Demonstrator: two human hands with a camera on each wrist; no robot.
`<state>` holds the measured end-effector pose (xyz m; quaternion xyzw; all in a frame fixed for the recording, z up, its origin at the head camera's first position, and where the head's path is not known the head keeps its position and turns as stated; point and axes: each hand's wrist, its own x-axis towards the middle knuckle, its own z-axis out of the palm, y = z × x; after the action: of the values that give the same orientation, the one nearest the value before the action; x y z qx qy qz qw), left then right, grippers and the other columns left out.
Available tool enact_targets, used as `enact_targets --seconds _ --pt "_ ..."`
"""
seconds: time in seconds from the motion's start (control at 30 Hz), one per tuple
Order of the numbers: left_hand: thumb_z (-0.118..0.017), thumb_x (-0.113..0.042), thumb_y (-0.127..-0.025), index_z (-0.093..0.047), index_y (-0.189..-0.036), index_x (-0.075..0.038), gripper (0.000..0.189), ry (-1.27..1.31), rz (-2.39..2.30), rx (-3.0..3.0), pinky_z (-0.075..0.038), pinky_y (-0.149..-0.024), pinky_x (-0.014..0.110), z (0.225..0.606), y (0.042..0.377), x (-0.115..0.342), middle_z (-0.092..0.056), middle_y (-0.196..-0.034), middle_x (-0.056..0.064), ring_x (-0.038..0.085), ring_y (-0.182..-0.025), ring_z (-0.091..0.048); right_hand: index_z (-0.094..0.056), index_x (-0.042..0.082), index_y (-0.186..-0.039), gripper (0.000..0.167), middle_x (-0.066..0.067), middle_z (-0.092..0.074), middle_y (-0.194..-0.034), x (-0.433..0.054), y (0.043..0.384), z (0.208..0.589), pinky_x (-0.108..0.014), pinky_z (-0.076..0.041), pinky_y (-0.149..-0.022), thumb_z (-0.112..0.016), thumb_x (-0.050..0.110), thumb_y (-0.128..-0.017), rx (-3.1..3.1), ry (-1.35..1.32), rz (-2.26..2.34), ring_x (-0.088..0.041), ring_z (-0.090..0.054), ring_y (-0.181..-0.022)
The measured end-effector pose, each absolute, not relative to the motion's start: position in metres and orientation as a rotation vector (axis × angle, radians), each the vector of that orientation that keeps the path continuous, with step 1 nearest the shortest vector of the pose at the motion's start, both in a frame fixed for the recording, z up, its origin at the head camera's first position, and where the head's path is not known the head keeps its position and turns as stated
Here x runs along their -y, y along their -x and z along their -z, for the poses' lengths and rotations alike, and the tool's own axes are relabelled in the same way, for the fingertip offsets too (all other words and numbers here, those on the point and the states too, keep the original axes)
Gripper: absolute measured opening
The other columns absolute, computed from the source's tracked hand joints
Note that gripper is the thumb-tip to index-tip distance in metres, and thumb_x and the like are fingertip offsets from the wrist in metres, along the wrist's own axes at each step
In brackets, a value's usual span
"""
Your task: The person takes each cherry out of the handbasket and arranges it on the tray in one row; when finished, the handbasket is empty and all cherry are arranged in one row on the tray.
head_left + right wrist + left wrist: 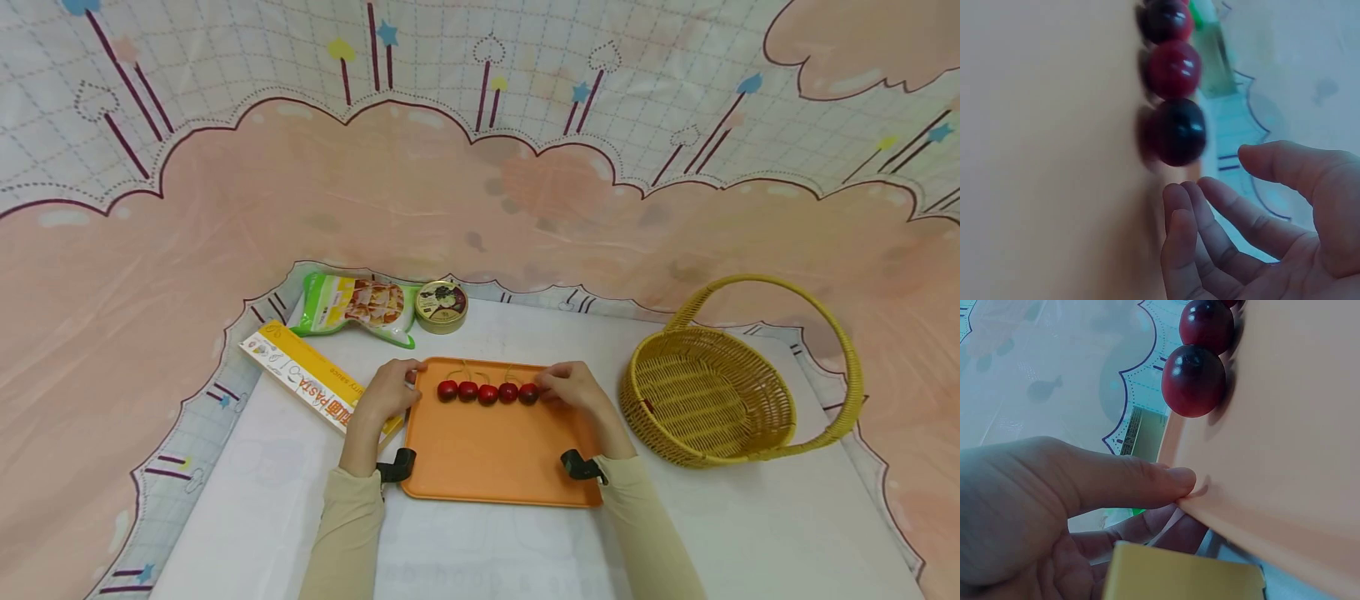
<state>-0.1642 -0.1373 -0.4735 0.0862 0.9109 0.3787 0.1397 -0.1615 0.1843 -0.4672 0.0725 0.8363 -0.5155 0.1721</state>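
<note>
An orange rectangular tray (495, 458) lies on the white table, bearing several dark red cherries (487, 395) with thin stems, lined up along its far side. My left hand (386, 392) pinches the tray's far left corner; in the left wrist view the thumb (1166, 484) lies on the rim and the other fingers are beneath it. Over the far right corner, my right hand (577, 387) is beside the rightmost cherry (1180, 132). The right wrist view shows its thumb apart from the loosely bent fingers, with nothing between them.
A yellow wicker basket (780, 392) with a tall handle stands to the right. On the left, a yellow and white pasta box (315, 375) lies partly behind the left hand. A green food bag (322, 304) and a round tin (441, 307) are at the back.
</note>
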Motion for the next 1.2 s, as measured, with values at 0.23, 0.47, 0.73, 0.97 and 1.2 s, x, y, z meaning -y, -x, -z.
enact_targets --seconds 0.23,0.47,0.73,0.97,1.2 --pt "-0.065 0.003 -0.081 -0.063 -0.124 0.002 0.042 -0.257 -1.095 -2.632 -0.043 -0.083 0.042 0.472 0.164 0.137 -0.058 -0.096 0.015 0.029 -0.09 -0.051 -0.064 -0.012 -0.115 0.033 -0.026 -0.068 -0.105 -0.209 0.163 0.436 -0.041 -0.056 -0.079 -0.061 0.015 -0.096 -2.42 -0.177 1.526 -0.034 -0.069 -0.091" --pt "-0.065 0.002 -0.082 -0.064 -0.123 0.002 0.041 -0.266 -1.107 -2.631 -0.043 -0.08 0.04 0.469 0.161 0.138 -0.057 -0.095 0.015 0.029 -0.088 -0.051 -0.053 -0.013 -0.13 0.047 -0.027 -0.065 -0.112 -0.261 0.163 0.393 -0.031 -0.056 -0.078 -0.057 0.022 -0.099 -2.469 -0.175 1.549 -0.018 -0.07 -0.089" --pt "-0.066 0.002 -0.083 -0.062 -0.126 0.002 0.044 -0.234 -1.086 -2.625 -0.042 -0.084 0.042 0.473 0.163 0.136 -0.057 -0.098 0.015 0.029 -0.091 -0.05 -0.047 -0.015 -0.136 0.057 -0.009 -0.067 -0.113 -0.333 0.144 0.377 -0.032 -0.055 -0.083 -0.053 0.029 -0.101 -2.554 -0.238 1.45 -0.003 -0.066 -0.087" --pt "-0.066 0.002 -0.082 -0.062 -0.126 0.002 0.044 -0.221 -1.079 -2.626 -0.042 -0.086 0.044 0.472 0.159 0.138 -0.058 -0.099 0.015 0.03 -0.093 -0.05 -0.049 -0.017 -0.132 0.05 -0.024 -0.064 -0.12 -0.355 0.128 0.399 -0.046 -0.053 -0.088 -0.049 0.023 -0.103 -2.439 -0.262 1.289 -0.023 -0.068 -0.097" --pt "-0.065 0.002 -0.082 -0.063 -0.125 0.002 0.043 -0.234 -1.078 -2.643 -0.042 -0.084 0.043 0.474 0.162 0.137 -0.057 -0.097 0.014 0.029 -0.091 -0.05 -0.057 -0.015 -0.125 0.041 -0.012 -0.069 -0.099 -0.34 0.12 0.419 -0.041 -0.055 -0.077 -0.055 0.015 -0.097 -2.401 -0.282 1.167 -0.022 -0.065 -0.084"
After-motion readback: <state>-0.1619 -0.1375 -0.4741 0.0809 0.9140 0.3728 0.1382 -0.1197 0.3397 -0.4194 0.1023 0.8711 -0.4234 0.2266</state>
